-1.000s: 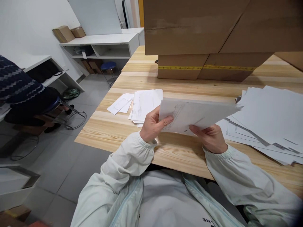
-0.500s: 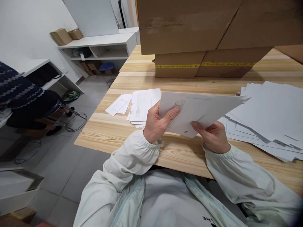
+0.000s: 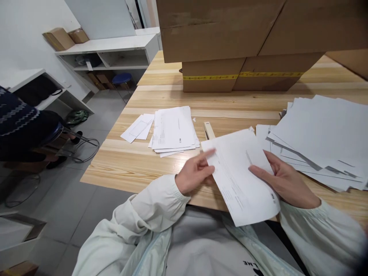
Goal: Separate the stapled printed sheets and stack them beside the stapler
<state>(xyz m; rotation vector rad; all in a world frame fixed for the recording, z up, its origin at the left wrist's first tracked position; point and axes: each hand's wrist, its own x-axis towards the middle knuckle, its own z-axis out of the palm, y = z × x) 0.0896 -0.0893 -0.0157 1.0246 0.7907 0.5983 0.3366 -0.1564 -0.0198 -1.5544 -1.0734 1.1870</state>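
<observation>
Now a printed sheet (image 3: 241,176) lies tilted over the near edge of the wooden surface (image 3: 138,161), its lower corner past the edge. The left hand (image 3: 195,174) pinches its left edge with loosely curled fingers; the right hand (image 3: 284,182) rests flat on its right side, fingers spread. A neat paper stack (image 3: 174,130) lies beyond on the left, loose sheets (image 3: 322,138) on the right, cardboard boxes (image 3: 241,46) behind.

The person wears a pale, mint-tinted white jacket whose loose, puffy sleeves end in gathered elastic cuffs, one at the left hand (image 3: 195,174) in the frame's middle and one at the right hand (image 3: 283,180) to its right. Its front hangs open at the bottom centre, edged with a light blue zip band. Beneath shows a white top with black lettering at the lower edge.
</observation>
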